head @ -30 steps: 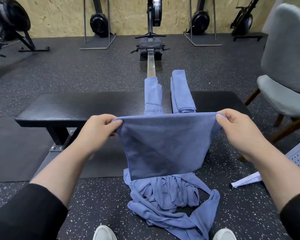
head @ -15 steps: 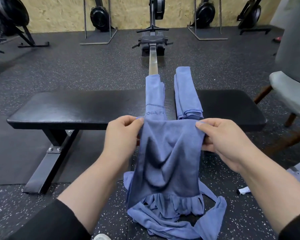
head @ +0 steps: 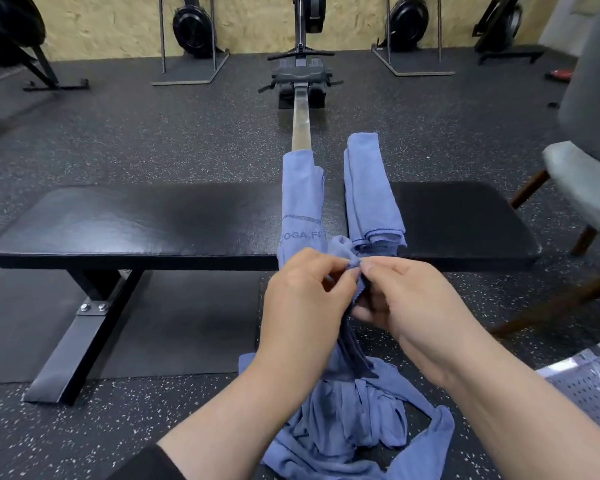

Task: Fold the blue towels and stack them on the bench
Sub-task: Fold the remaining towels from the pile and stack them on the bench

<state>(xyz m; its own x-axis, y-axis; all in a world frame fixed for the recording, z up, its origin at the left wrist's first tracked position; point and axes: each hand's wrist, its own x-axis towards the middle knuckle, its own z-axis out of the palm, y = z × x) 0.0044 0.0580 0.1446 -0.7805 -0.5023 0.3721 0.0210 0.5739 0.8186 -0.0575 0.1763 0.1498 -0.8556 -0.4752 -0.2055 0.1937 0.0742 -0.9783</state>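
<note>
Both hands, left (head: 307,292) and right (head: 406,299), are pinching one towel (head: 352,348) before the bench (head: 136,226). Two folded towels (head: 369,192) are lying across it, one reading "OGA FIT"; a chair (head: 589,174) is standing right.

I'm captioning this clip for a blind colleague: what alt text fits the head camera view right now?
Two bare hands, left hand and right hand, pinch together the top corners of a blue towel that hangs to a crumpled pile on the gym floor. Beyond, two folded towels lie side by side across a black bench.
</note>
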